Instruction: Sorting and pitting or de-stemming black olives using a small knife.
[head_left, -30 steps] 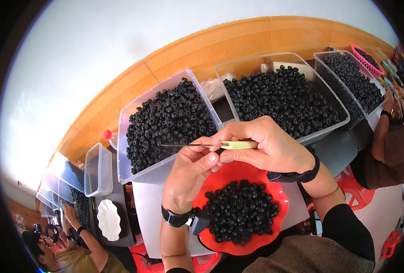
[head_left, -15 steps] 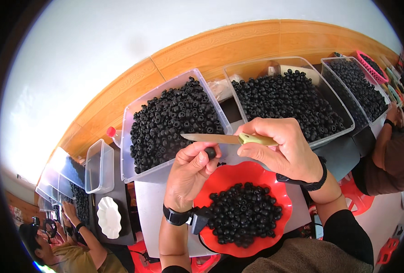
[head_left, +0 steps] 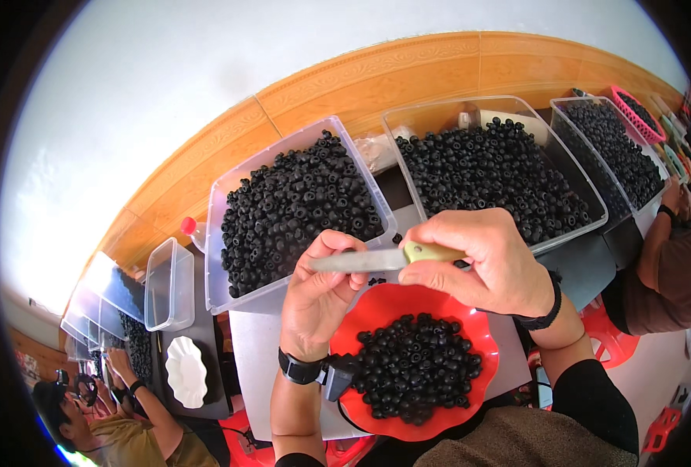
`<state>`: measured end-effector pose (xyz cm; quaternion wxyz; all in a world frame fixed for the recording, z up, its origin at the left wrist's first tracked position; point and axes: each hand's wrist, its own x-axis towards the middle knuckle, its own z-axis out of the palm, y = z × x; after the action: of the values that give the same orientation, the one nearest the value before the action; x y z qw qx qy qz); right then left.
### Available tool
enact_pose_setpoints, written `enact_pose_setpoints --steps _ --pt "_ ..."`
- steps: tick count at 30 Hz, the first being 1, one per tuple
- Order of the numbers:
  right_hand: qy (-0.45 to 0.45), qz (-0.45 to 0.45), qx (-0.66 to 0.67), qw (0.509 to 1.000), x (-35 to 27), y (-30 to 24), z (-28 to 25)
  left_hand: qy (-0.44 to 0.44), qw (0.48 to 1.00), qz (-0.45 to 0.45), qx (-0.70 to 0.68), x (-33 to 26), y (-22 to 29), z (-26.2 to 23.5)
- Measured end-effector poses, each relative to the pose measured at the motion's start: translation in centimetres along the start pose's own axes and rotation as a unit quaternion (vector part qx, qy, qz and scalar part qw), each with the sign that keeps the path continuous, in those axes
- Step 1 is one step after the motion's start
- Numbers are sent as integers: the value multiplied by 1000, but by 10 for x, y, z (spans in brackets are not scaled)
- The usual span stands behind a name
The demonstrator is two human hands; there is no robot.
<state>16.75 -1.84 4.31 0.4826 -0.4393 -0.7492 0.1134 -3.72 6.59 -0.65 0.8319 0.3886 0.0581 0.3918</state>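
My right hand (head_left: 495, 261) is closed around the pale green handle of a small knife (head_left: 361, 260). The broad side of its blade faces up and crosses the fingertips of my left hand (head_left: 312, 303). Those fingers pinch a small round black piece (head_left: 349, 250); most of it is hidden behind the blade. Below both hands stands a red scalloped bowl (head_left: 481, 327) with many round black pieces (head_left: 415, 366), several showing a hole. Just beyond my left hand is a clear plastic bin (head_left: 214, 265) heaped with similar black pieces (head_left: 298, 202).
Another full clear bin (head_left: 598, 214) stands to the right, with a third (head_left: 661, 175) farther along. At left are an unfilled clear container (head_left: 170, 288), a white scalloped dish (head_left: 186, 372) and a red-capped bottle (head_left: 189, 226). Co-workers sit on both sides, one at left (head_left: 127, 436).
The knife has moved slightly left and down, its blade turning flat over my left fingertips. The black piece, plainly visible before, is now mostly covered.
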Motion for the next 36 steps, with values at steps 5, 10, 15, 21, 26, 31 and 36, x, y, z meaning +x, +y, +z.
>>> enact_pose_setpoints --steps 5,10,15,21,26,31,36 --pt "-47 -37 -65 996 -3 -4 4 2 999 -32 8 -1 1 6" --pt "-24 -52 -65 996 -3 -2 6 -5 999 -33 6 -2 0 10" --pt "0 -56 -66 996 -2 -2 5 -6 999 -36 -7 -2 1 12" --pt "1 -54 -72 996 -1 0 5 1 1000 -12 12 -1 0 9" --pt "16 -26 -99 995 0 -5 8 -1 999 13 34 0 1 6" --pt "62 -10 -187 980 -1 -6 8 91 995 -7 42 -3 3 21" --pt "203 18 -138 969 4 1 -4 -50 997 -19 57 -11 9 24"
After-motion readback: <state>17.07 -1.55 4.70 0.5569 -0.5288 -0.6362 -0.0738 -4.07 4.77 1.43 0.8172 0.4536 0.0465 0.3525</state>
